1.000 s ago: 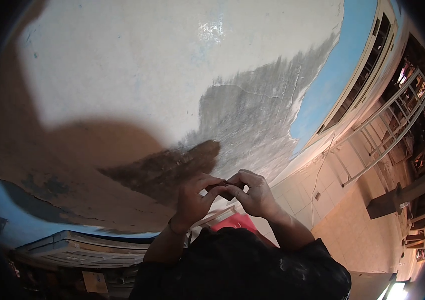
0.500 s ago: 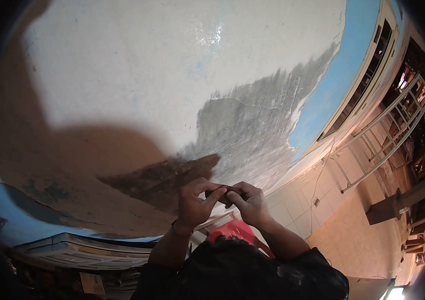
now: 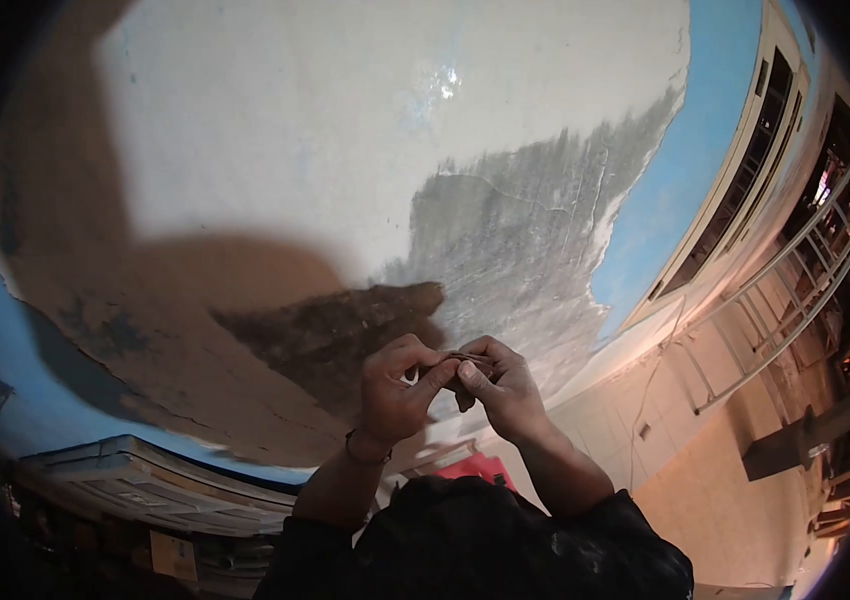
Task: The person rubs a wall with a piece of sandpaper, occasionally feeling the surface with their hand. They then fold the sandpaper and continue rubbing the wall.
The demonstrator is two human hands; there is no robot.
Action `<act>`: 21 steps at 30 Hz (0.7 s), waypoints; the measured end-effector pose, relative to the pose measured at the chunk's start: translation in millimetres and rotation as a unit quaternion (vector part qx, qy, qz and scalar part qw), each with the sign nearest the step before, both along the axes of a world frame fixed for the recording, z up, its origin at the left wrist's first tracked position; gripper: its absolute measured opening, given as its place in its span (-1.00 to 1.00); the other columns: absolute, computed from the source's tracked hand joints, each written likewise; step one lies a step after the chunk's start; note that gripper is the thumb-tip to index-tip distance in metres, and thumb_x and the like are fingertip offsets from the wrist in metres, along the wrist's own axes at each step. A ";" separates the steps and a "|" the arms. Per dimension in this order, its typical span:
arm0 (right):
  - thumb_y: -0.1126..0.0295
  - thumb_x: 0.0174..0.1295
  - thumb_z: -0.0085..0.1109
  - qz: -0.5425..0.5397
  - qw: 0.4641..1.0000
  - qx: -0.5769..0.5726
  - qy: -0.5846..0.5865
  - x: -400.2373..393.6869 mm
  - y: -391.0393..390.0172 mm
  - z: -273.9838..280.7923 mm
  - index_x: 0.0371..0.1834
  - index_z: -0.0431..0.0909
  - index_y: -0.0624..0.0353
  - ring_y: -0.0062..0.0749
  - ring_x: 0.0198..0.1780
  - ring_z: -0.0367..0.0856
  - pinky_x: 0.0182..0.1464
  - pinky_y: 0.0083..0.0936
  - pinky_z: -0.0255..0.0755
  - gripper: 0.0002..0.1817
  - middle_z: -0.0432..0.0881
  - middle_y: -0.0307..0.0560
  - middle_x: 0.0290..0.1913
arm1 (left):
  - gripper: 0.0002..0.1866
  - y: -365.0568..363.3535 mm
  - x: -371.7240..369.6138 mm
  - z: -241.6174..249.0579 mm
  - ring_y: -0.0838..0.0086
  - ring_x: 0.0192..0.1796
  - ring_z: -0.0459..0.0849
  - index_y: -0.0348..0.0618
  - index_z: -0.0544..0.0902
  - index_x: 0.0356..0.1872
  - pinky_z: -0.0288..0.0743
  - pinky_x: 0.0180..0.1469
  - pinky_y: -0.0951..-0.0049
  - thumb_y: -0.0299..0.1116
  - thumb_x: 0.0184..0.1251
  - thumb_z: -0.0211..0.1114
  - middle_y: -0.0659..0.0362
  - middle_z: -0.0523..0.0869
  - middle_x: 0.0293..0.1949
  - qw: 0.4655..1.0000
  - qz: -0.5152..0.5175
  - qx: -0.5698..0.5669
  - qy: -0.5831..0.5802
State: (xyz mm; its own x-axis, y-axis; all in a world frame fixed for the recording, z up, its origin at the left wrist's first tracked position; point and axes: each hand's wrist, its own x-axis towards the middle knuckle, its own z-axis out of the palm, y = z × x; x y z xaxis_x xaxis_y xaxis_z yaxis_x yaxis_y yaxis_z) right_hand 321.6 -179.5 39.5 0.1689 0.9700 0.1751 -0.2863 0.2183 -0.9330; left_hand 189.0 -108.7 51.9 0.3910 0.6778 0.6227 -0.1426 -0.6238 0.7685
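Note:
Both hands meet at chest height in front of the wall, pinching one small, thin brown sheet [image 3: 463,357] with layered edges, which looks like folded sandpaper. My left hand [image 3: 395,392] is closed, thumb and forefinger on the sheet's left end; a dark band circles that wrist. On the other end, my right hand [image 3: 507,390] is closed too, its thumb pressed on the near side. Fingers cover most of the sheet. Beyond them stands the wall, with a smooth whitish coat [image 3: 275,130] and a rough, streaked grey patch [image 3: 515,220].
Blue paint [image 3: 690,140] borders the coated area, beside a framed wall opening [image 3: 735,185]. A metal ladder [image 3: 785,300] leans at the right above the tiled floor. At lower left lie stacked pale panels [image 3: 160,490]. Something red [image 3: 480,468] is below my hands.
My hands have risen slightly, still pinching the sheet, and the fingers have shifted on it. The view has turned a little, so the wall's patches and shadow sit somewhat differently.

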 end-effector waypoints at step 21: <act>0.32 0.06 0.28 -0.345 0.803 0.159 -0.458 16.4 67.1 99.1 -0.46 0.51 0.25 0.05 -0.43 0.58 -0.41 -0.30 0.44 -0.78 0.59 0.14 -0.48 | -0.36 53.9 -137.2 233.5 0.41 -0.42 0.58 -0.23 0.60 -0.38 0.40 -0.43 0.51 -0.03 0.49 -0.42 0.14 0.62 -0.45 0.672 0.514 0.532 0.021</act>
State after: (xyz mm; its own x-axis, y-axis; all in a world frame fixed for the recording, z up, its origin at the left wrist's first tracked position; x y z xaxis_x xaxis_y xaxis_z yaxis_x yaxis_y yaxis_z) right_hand 338.1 -112.4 138.6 0.3059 0.5818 0.7536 0.7808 0.2996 -0.5482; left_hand 51.8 -54.8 285.4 0.0882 -0.2181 0.9719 0.7927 -0.5755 -0.2011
